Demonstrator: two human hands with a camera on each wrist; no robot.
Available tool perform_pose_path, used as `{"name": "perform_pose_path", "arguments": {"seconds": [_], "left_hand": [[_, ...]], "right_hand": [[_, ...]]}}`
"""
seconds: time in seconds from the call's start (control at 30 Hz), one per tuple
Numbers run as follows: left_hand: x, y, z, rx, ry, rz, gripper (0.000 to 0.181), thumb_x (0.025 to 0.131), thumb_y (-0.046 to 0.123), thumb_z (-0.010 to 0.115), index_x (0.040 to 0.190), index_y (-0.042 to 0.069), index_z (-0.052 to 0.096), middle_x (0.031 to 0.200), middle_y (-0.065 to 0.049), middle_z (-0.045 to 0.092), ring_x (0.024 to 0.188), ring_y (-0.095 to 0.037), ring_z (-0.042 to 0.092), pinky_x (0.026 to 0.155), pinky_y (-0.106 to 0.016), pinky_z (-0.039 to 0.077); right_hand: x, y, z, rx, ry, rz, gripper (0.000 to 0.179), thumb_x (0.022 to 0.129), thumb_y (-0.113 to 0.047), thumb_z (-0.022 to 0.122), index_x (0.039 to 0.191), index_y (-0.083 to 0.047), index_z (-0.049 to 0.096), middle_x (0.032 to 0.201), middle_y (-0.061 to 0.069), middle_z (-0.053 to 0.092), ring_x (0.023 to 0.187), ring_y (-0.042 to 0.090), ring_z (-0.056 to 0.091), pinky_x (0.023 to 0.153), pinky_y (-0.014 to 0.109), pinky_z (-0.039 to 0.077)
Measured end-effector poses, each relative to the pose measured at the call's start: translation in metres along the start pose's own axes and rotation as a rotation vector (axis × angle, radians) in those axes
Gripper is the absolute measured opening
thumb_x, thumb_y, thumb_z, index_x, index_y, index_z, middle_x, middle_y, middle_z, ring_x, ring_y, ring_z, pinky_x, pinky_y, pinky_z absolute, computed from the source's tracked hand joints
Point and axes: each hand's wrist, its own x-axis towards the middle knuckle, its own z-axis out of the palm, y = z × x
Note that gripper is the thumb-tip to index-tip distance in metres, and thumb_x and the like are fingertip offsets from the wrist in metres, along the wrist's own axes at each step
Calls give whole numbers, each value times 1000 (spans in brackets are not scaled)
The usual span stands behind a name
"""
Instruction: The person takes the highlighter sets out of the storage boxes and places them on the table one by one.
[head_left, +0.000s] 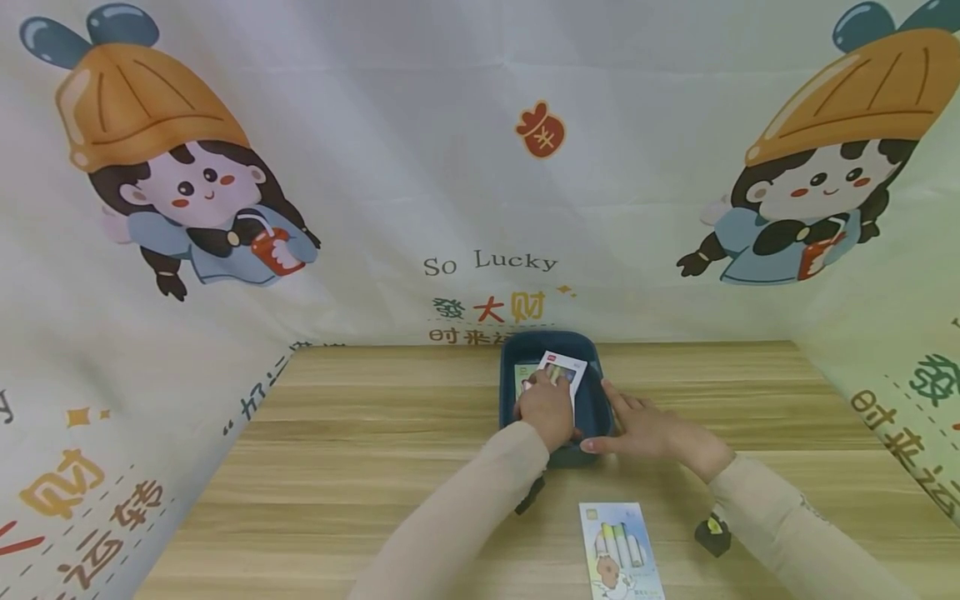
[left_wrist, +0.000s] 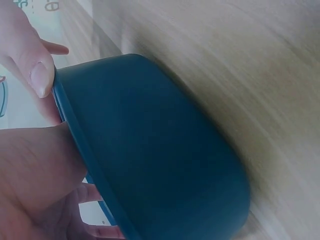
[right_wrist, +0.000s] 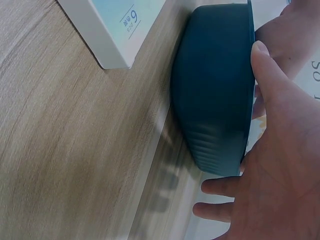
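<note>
A dark blue plastic basin [head_left: 558,457] stands at the back of the table. My left hand [head_left: 547,410] reaches down into it and grips a white box of markers [head_left: 572,367] that leans at a slant. Beside that, a greenish box [head_left: 522,375] lies in the basin, partly covered by the hand. My right hand [head_left: 648,429] is at the basin's right side with its fingers straight, the thumb [right_wrist: 265,57] touching the rim. In the left wrist view the basin wall hides most of what the left fingers touch.
A pale blue box of highlighters [head_left: 621,550] lies on the wooden table [head_left: 360,467] in front of the basin; its corner shows in the right wrist view. A printed cloth [head_left: 397,167] hangs behind the table and along both sides.
</note>
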Motion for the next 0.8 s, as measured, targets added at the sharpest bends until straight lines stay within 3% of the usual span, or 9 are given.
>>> {"name": "perform_pose_path", "arguments": {"seconds": [0.17, 0.43, 0.8], "left_hand": [[-1, 0, -2, -1, -31, -4, 91, 72, 60, 80, 146, 22, 44, 142, -18, 48, 106, -30, 67, 63, -42, 60], [-7, -1, -5, -113, -27, -42, 86, 73, 53, 82, 145, 23, 45, 142, -17, 45, 108, -36, 64, 70, -46, 60], [-2, -2, -3, -106, -42, -26, 86, 75, 58, 79, 146, 25, 44, 143, -14, 43, 106, -33, 62, 69, -43, 61]], "right_hand": [[0, -1, 0, 2, -4, 10, 115, 83, -78, 52, 159, -7, 6, 160, 29, 26, 143, 58, 26, 104, 79, 26], [1, 0, 1, -16, 1, 8, 115, 83, -79, 52, 159, -6, 6, 159, 29, 28, 141, 58, 29, 102, 80, 27], [1, 1, 1, -11, 9, -3, 115, 83, -77, 53, 159, -5, 6, 158, 29, 30, 141, 57, 30, 101, 80, 28]]}}
